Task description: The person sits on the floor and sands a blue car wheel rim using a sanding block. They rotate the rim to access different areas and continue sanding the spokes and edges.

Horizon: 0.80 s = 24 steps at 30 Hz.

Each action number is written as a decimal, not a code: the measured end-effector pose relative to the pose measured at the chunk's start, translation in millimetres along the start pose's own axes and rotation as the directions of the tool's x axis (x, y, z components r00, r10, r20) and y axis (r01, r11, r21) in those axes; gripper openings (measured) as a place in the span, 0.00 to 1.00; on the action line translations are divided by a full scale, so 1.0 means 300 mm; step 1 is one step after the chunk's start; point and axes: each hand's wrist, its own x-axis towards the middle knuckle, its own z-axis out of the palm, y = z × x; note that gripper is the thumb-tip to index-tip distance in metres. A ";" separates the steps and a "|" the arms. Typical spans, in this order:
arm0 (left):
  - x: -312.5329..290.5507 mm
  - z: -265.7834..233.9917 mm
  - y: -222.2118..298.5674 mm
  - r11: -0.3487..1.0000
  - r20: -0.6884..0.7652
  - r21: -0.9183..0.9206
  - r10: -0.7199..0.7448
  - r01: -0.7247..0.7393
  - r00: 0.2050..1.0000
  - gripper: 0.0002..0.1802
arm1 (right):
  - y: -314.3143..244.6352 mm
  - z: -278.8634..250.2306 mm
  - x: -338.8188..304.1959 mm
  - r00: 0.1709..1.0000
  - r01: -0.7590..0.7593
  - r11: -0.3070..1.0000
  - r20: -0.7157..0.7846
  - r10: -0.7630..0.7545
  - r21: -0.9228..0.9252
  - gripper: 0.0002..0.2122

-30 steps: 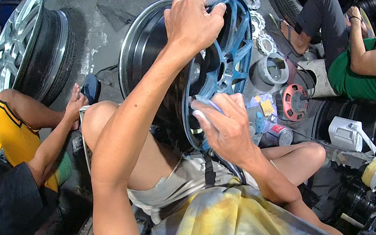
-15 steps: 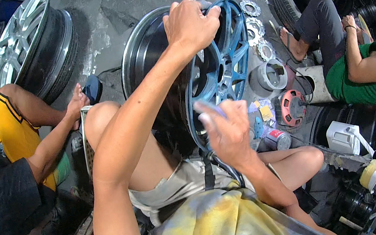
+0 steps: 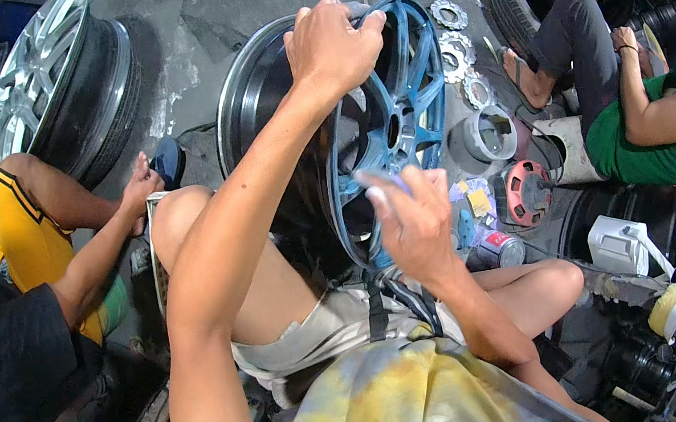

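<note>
At far left a silver wheel (image 3: 37,83) leans near a seated co-worker in yellow shorts (image 3: 31,211). In the middle, the blue wheel (image 3: 401,129) stands tilted before the wearer, its spoked face turned right. The left hand (image 3: 334,47) grasps its top edge; the right hand (image 3: 419,219), lower, pinches a small blurred pad (image 3: 388,184) at the face, contact unclear. Rightward lie a can (image 3: 500,248), a grey ring (image 3: 490,135) and a red cap (image 3: 527,194), then a co-worker in a green top (image 3: 660,141).
</note>
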 end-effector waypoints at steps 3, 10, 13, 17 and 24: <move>0.003 -0.012 0.011 0.998 0.037 0.020 -0.063 0.062 0.997 0.26 | -0.027 -0.006 -0.015 0.999 0.049 0.998 0.012 -0.050 0.034 0.10; 0.001 -0.014 0.018 1.000 0.015 -0.019 -0.008 0.009 1.000 0.25 | -0.056 -0.004 -0.005 0.999 0.043 0.997 -0.030 -0.041 0.065 0.08; -0.003 -0.020 0.027 0.996 0.069 0.002 -0.088 0.088 0.994 0.26 | 0.063 0.004 -0.002 1.000 -0.017 0.991 0.006 0.018 -0.131 0.09; 0.006 -0.034 0.026 0.996 0.066 -0.028 -0.088 0.090 0.994 0.25 | -0.037 0.006 -0.011 0.999 0.042 0.997 -0.023 -0.041 0.067 0.08; -0.019 -0.018 0.021 0.998 0.053 -0.011 -0.063 0.063 0.997 0.25 | -0.015 0.009 -0.011 0.998 0.046 0.996 -0.044 -0.043 0.071 0.09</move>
